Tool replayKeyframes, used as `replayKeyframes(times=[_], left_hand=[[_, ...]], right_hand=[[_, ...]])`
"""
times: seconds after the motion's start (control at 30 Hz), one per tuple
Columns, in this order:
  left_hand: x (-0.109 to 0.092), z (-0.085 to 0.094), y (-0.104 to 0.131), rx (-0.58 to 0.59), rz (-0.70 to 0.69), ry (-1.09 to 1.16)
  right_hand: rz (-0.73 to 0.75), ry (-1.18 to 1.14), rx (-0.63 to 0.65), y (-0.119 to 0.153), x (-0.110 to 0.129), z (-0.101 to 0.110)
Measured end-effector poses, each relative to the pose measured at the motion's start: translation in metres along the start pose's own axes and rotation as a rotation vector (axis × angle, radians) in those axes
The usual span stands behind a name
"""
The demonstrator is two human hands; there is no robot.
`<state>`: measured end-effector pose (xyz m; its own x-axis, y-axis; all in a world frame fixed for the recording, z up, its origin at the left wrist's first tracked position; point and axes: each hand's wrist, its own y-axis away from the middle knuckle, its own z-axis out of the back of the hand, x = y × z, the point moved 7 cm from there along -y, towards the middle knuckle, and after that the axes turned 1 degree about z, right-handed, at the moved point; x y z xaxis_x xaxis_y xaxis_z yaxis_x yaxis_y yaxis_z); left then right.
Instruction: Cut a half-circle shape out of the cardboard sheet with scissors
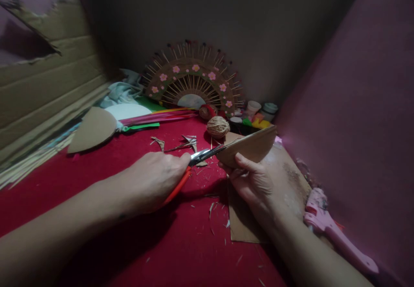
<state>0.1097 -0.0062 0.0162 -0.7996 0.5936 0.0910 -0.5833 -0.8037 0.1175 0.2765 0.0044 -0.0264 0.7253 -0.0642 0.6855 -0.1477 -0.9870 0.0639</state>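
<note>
My left hand is wrapped round the orange handles of a pair of scissors. Their blades point right and meet the left edge of a half-round piece of cardboard. That cardboard is pinched by my right hand, its thumb on the near face and the other fingers partly hidden behind and below. Cardboard offcuts lie on the red cloth just beyond the scissors. A ball of twine rests behind the blades.
A decorated half-round fan stands at the back. Pink strips and another cardboard half-round lie at left. A cardboard sheet sits under my right hand. A pink glue gun is at right, near paint pots farther back.
</note>
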Motion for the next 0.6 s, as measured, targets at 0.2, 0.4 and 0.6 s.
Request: replayKeyframes(times=[0.2, 0.4, 0.6], left_hand=[[0.0043, -0.0071, -0.0002, -0.05, -0.009, -0.054], [0.0074, -0.0021, 0.0031, 0.01, -0.03, 0.051], [0.0088, -0.0066, 0.002, 0.024, -0.047, 0.146]], right_hand=[[0.007, 0.008, 0.026, -0.0007, 0.0006, -0.0006], [-0.007, 0.025, 0.031, -0.0015, -0.0009, -0.0006], [0.007, 0.01, 0.011, -0.0006, 0.0006, -0.0007]])
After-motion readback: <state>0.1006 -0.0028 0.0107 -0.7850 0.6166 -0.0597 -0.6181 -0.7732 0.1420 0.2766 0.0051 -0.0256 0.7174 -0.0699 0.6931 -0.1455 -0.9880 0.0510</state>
